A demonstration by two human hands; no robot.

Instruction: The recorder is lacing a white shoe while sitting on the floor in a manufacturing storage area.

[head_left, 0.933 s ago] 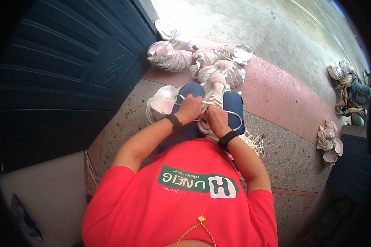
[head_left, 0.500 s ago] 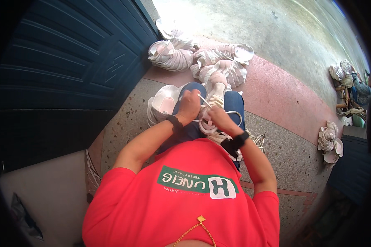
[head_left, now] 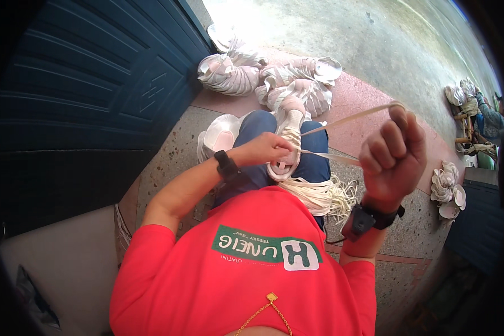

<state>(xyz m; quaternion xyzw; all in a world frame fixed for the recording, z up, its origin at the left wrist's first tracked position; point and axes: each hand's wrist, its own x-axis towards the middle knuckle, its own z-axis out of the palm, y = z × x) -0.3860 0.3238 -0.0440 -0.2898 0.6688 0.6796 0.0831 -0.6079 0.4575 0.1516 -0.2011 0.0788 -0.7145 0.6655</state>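
Note:
A white and pink shoe upper [head_left: 292, 119] rests between my knees, with cream lacing across its middle. My left hand [head_left: 267, 149] lies over its near part, the fingertips pinched together at the lacing; exactly what sits between them is partly hidden. Out to the right, my raised right hand [head_left: 395, 154] is closed on a flat cream shoelace [head_left: 350, 119]. Two strands of it run taut from the upper to this hand, one over the curled index finger. A loose bundle of cream shoelaces [head_left: 331, 193] lies by my right thigh.
Stacks of nested shoe uppers [head_left: 229, 75] lie on the floor ahead, with more uppers [head_left: 218, 137] beside my left knee. A dark blue panelled door [head_left: 95, 73] stands at the left. At the far right are another pile of uppers [head_left: 447, 187] and a partly visible person [head_left: 491, 120].
My right hand has swung from the upper out to the right and up, drawing the shoelace with it. My left hand has come down onto the upper's near part. The lace bundle is now uncovered.

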